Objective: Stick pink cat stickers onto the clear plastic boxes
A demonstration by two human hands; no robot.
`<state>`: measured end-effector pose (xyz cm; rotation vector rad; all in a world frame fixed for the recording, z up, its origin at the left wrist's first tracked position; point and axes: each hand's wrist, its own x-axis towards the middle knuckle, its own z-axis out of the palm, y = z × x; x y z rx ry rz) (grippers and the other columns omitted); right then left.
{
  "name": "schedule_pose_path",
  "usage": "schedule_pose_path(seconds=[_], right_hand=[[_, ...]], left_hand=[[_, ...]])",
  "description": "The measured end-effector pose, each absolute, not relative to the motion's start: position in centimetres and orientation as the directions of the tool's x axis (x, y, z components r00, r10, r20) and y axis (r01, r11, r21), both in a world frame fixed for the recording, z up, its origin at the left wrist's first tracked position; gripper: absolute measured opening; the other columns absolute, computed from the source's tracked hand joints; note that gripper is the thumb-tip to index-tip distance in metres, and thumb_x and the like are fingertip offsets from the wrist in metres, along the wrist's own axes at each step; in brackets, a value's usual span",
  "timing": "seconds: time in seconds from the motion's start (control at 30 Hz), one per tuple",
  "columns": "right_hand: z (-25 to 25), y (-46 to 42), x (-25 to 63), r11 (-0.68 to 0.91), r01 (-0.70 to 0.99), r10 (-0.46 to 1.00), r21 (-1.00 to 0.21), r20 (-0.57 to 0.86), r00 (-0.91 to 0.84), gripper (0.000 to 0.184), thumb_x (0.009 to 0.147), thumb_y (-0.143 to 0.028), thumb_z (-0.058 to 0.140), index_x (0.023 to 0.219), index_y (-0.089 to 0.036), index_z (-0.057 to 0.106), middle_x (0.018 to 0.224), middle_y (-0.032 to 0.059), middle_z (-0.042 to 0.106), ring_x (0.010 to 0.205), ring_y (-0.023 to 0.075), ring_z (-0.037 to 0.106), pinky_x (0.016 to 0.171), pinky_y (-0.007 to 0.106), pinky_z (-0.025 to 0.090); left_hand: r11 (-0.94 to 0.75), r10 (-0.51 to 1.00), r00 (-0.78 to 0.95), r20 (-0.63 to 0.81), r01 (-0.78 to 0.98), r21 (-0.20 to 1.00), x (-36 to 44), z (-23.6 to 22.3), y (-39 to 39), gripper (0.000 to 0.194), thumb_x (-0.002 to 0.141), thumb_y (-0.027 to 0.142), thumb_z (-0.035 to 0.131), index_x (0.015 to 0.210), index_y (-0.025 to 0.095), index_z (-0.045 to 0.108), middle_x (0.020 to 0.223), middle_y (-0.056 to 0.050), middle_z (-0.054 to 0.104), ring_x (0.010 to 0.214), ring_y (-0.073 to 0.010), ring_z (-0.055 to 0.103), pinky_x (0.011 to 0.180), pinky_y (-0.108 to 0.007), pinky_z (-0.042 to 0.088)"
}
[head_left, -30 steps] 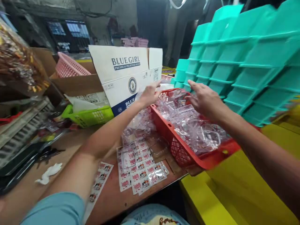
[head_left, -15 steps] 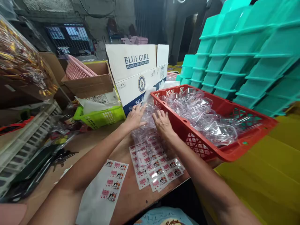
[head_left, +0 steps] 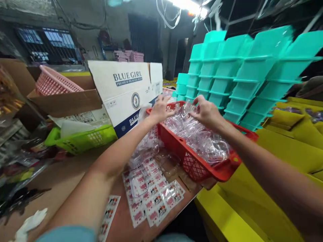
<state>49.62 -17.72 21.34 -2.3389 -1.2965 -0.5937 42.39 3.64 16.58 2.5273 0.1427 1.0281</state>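
A red basket point(head_left: 174, 143) holds a heap of clear plastic shells point(head_left: 209, 144). My right hand point(head_left: 208, 112) is over the far part of the heap, its thumb and fingers pinching the edge of a clear plastic shell point(head_left: 188, 109). At the basket's left rim is my left hand point(head_left: 160, 109), its fingers curved and apart, close to the shells; I see nothing held in it. More clear shells lie on the table left of the basket. Printed sticker sheets point(head_left: 153, 198) with small pink and orange-black animal pictures lie in front of them, partly covered by clear plastic.
A white Blue Girl carton point(head_left: 113, 97) stands behind the table. To its left are a green basket point(head_left: 88, 139) and a brown box point(head_left: 68, 101) with a pink basket point(head_left: 55, 82). Stacked turquoise bins point(head_left: 232, 77) rise behind the red basket. Yellow boxes point(head_left: 262, 178) stand at the right.
Both hands have moved from the loose shells beside the red basket up to the basket, the right hand now over its contents. The camera view has turned right and tilted up.
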Motion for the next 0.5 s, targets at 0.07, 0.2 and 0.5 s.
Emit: schedule_pose_path(seconds=[0.07,0.2,0.5], right_hand=[[20.8,-17.1,51.1,-0.524,0.845,0.696,-0.107,0.519,0.496,0.060,0.084,-0.031,0.073,0.131,0.000,0.054,0.122,0.0330,0.059,0.117,0.0429,0.055,0.091,0.060,0.042],[16.2,-20.7,44.6,-0.218,0.967,0.791,-0.136,0.556,0.256,0.080,0.088,-0.036,0.068,0.156,-0.023,0.029,0.146,0.0196,0.048,0.132,0.0398,0.044,0.105,0.061,0.040],[-1.3,-19.4,37.6,-0.156,0.970,0.935,-0.187,0.290,0.206,0.032,0.080,0.007,0.041,0.082,-0.016,0.063,0.081,0.0132,0.066,0.090,0.0293,0.064,0.093,0.050,0.049]], left_hand=[[-0.902,0.223,0.756,0.616,-0.080,0.424,44.4,16.7,4.2,0.082,0.068,0.019,0.082,0.140,0.011,0.044,0.137,-0.022,0.043,0.129,-0.0413,0.044,0.110,-0.056,0.035],[-0.907,0.157,0.772,0.617,-0.135,0.399,36.5,15.3,6.3,0.066,0.079,0.029,0.076,0.138,0.016,0.050,0.136,-0.017,0.048,0.131,-0.0355,0.045,0.112,-0.052,0.034],[-0.972,0.224,0.942,0.252,0.198,0.124,19.9,3.3,4.4,0.044,0.080,0.046,0.072,0.116,0.021,0.061,0.135,-0.014,0.049,0.142,-0.0371,0.030,0.114,-0.055,0.029]])
